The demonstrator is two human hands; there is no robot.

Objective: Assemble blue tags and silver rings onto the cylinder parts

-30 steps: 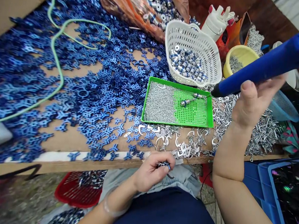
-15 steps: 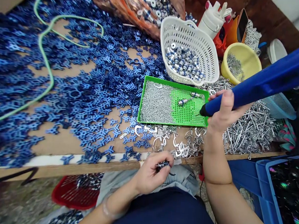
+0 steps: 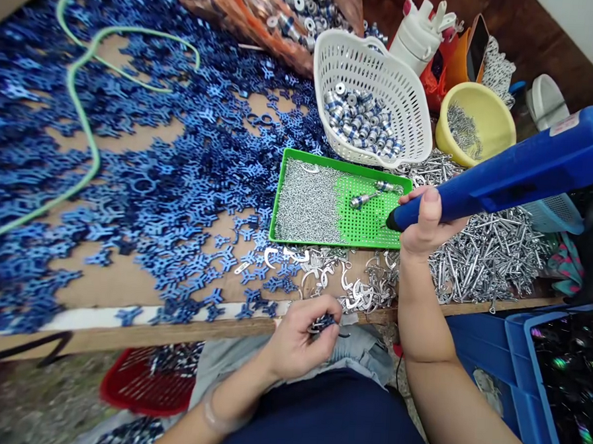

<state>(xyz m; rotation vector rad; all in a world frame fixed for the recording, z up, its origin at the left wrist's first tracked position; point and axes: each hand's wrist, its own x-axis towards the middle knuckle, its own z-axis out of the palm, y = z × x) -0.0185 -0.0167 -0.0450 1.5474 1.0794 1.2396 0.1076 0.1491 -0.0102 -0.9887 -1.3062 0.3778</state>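
Observation:
My right hand [image 3: 428, 225] is wrapped round a blue electric screwdriver [image 3: 507, 177]. Its black nose points left, low over the right end of a green tray [image 3: 342, 241]. Small silver screws [image 3: 307, 203] fill the tray's left half, and two metal-and-blue cylinder pieces [image 3: 361, 200] lie on the right half. At the table's front edge my left hand [image 3: 303, 338] is closed round a small dark blue and metal part [image 3: 322, 323], mostly hidden by the fingers. Silver curved clips [image 3: 365, 292] lie between this hand and the tray.
Blue three-armed pieces [image 3: 190, 163] cover the table's left side. Behind the tray stands a white basket [image 3: 416, 115] of cylinder pieces. A yellow bowl [image 3: 500, 120], a heap of metal pins [image 3: 493, 259] and a blue crate [image 3: 513, 346] are at right. Below is a red basket [image 3: 143, 386].
The screwdriver and my right hand have shifted slightly left, and the tool lies at a flatter angle. My left hand keeps its grip, nearly still. The whole view has shifted a little.

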